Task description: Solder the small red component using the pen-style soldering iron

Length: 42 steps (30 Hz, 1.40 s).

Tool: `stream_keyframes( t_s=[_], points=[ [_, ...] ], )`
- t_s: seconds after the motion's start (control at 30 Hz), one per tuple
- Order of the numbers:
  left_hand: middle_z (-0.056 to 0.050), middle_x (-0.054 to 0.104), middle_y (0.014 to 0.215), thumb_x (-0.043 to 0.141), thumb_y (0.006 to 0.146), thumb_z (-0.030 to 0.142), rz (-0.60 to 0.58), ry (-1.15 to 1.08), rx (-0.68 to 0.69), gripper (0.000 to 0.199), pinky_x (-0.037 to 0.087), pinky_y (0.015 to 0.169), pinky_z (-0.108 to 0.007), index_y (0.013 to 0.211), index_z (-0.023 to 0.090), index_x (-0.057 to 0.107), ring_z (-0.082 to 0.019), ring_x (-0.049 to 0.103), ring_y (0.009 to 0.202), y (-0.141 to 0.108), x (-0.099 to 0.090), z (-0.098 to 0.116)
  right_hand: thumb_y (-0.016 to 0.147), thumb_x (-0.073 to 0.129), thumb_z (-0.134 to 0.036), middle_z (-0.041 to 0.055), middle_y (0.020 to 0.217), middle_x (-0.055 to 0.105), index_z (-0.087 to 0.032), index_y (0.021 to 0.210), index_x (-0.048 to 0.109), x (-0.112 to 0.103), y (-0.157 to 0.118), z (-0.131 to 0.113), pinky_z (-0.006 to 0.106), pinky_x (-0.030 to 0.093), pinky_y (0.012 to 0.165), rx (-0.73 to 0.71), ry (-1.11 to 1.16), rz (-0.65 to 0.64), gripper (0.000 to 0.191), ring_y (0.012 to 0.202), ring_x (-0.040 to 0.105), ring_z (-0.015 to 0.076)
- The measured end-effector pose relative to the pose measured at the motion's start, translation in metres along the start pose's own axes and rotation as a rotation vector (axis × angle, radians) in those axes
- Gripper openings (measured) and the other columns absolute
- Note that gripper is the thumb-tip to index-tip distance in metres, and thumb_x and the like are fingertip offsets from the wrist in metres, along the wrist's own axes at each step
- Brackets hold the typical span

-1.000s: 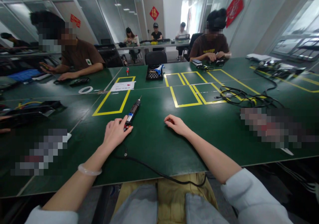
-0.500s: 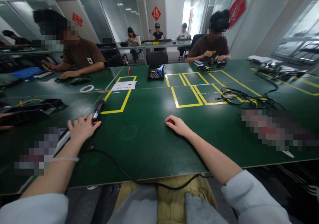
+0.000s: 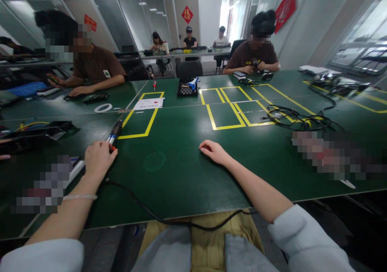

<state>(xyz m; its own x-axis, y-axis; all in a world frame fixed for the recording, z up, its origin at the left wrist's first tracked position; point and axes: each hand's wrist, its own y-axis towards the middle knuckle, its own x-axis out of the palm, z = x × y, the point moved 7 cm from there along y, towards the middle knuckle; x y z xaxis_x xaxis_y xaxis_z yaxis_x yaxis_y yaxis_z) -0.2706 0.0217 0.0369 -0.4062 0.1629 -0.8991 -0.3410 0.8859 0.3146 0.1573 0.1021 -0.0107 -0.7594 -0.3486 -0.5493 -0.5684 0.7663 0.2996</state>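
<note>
My left hand (image 3: 100,159) is closed around the near end of a dark cylindrical tool (image 3: 115,130) with a blue and silver band. The tool lies on the green table, pointing away from me, and a bit of orange-red shows by my thumb. My palm hides its lower part. Toward the middle of the table, my right hand (image 3: 213,151) rests on its side with the fingers curled in, and nothing shows in it. A black cable (image 3: 142,203) runs from near my left wrist over the table edge and across my lap.
Yellow tape rectangles (image 3: 229,127) mark the table (image 3: 178,191). Beyond are a labelled paper (image 3: 149,103), a black tray (image 3: 187,91), a red screwdriver (image 3: 154,86) and a white tape roll (image 3: 103,108). Tangled cables (image 3: 290,117) lie at right. Two co-workers sit across the table.
My left hand's spread fingers have curled in around the near end of the dark tool, which has shifted slightly left. My right hand stays where it was.
</note>
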Motion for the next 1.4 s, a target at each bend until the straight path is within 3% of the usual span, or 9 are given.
stream_keyframes(
  t_s=[0.2,0.27,0.4,0.53,0.7,0.8,0.97,1.1,1.4],
  points=[
    [-0.012,0.066,0.099,0.043,0.087,0.044,-0.185,-0.24,-0.09,0.038,0.043,0.078,-0.038,0.101,0.013,0.059,-0.029,0.06,0.089,0.015,-0.013,0.014,0.087,0.052,-0.024,0.0007,0.079,0.059,-0.017,0.092,0.063,0.001,0.0,-0.001,0.025,0.039,0.066,-0.006,-0.002,-0.007,0.014,0.066,0.048,0.0117],
    [-0.01,0.068,0.096,0.047,0.085,0.046,-0.258,-0.592,-0.034,0.039,0.046,0.078,-0.036,0.104,0.013,0.057,-0.025,0.063,0.086,0.014,-0.024,0.047,0.087,0.052,-0.025,0.0008,0.079,0.06,-0.017,0.093,0.063,0.002,0.0,-0.002,0.025,0.039,0.066,-0.006,0.005,-0.005,0.015,0.066,0.049,0.0116],
    [-0.007,0.066,0.088,0.053,0.082,0.049,-0.498,-1.32,0.21,0.043,0.049,0.078,-0.032,0.104,0.012,0.058,-0.018,0.064,0.078,-0.009,-0.059,0.147,0.087,0.052,-0.029,0.0004,0.077,0.061,-0.017,0.091,0.064,0.005,0.001,0.001,0.024,0.04,0.064,0.013,0.055,-0.015,0.017,0.065,0.05,0.0117],
    [-0.005,0.061,0.083,0.051,0.084,0.046,-0.637,-1.479,0.425,0.045,0.048,0.073,-0.03,0.113,0.013,0.062,-0.014,0.057,0.073,-0.038,-0.089,0.228,0.086,0.055,-0.035,0.0015,0.078,0.064,-0.016,0.09,0.062,0.013,0.004,0.006,0.025,0.043,0.065,0.069,0.245,-0.078,0.02,0.067,0.055,0.0122],
    [-0.001,0.059,0.075,0.057,0.083,0.04,-0.822,-1.668,0.507,0.057,0.043,0.064,-0.025,0.132,0.014,0.048,-0.011,0.053,0.066,-0.064,-0.08,0.285,0.077,0.069,-0.036,0.0027,0.087,0.066,-0.018,0.109,0.05,0.021,0.004,-0.003,0.026,0.047,0.068,0.028,0.539,-0.15,0.041,0.073,0.061,0.013],
    [-0.001,0.059,0.074,0.058,0.083,0.042,-0.862,-1.732,0.471,0.059,0.042,0.063,-0.025,0.133,0.014,0.046,-0.01,0.053,0.063,-0.07,-0.065,0.294,0.083,0.062,-0.039,0.0054,0.087,0.067,-0.017,0.096,0.053,0.028,0.003,-0.008,0.03,0.049,0.076,-0.008,0.542,-0.241,0.027,0.08,0.063,0.0152],
    [-0.003,0.061,0.071,0.056,0.083,0.049,-0.886,-1.839,0.337,0.047,0.044,0.065,-0.027,0.112,0.012,0.053,-0.012,0.058,0.063,-0.07,-0.047,0.288,0.08,0.064,-0.034,0.0013,0.08,0.062,-0.016,0.093,0.056,0.022,0.004,0.004,0.025,0.046,0.067,0.018,0.384,-0.092,0.024,0.068,0.056,0.0114],
    [-0.004,0.064,0.071,0.058,0.081,0.052,-0.912,-1.842,0.302,0.042,0.045,0.065,-0.026,0.093,0.013,0.053,-0.012,0.059,0.061,-0.07,-0.042,0.284,0.081,0.061,-0.033,-0.0003,0.077,0.059,-0.017,0.096,0.058,0.02,0.005,0.004,0.023,0.043,0.063,0.017,0.298,-0.062,0.022,0.064,0.052,0.0105],
    [-0.004,0.065,0.078,0.069,0.076,0.041,-0.859,-1.778,0.351,0.035,0.048,0.069,-0.026,0.091,0.012,0.055,-0.01,0.058,0.066,-0.07,-0.041,0.282,0.08,0.063,-0.033,-0.0012,0.076,0.058,-0.018,0.1,0.056,0.023,0.005,-0.002,0.023,0.042,0.062,0.006,0.264,-0.052,0.026,0.063,0.05,0.0102]
  ],
)
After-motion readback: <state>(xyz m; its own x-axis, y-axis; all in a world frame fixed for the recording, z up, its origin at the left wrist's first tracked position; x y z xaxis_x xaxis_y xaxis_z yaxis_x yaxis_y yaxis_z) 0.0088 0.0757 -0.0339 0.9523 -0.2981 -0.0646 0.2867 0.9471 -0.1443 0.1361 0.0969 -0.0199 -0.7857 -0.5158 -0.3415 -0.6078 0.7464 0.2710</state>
